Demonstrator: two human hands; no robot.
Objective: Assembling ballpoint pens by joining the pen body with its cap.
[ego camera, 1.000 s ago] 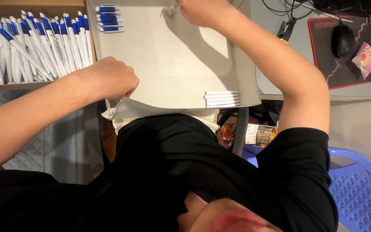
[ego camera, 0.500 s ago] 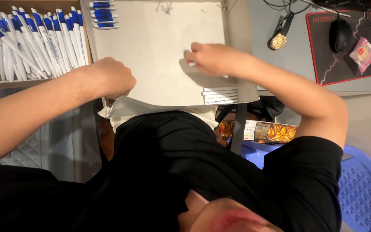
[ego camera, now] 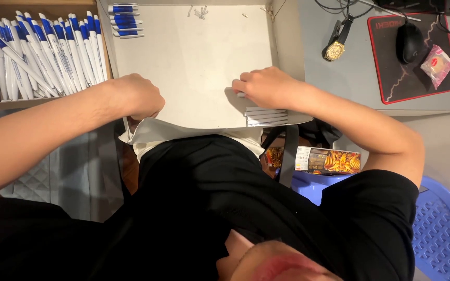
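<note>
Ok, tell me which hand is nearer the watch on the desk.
Right. The right hand lies just left of the watch; the left hand is far across the white board.

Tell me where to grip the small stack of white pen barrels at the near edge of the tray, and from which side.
Take the stack of white barrels across its middle, coming from above. The barrels lie flat and parallel, left to right, so fingers can pinch the far and near sides. The right hand already rests just beyond them.
</note>
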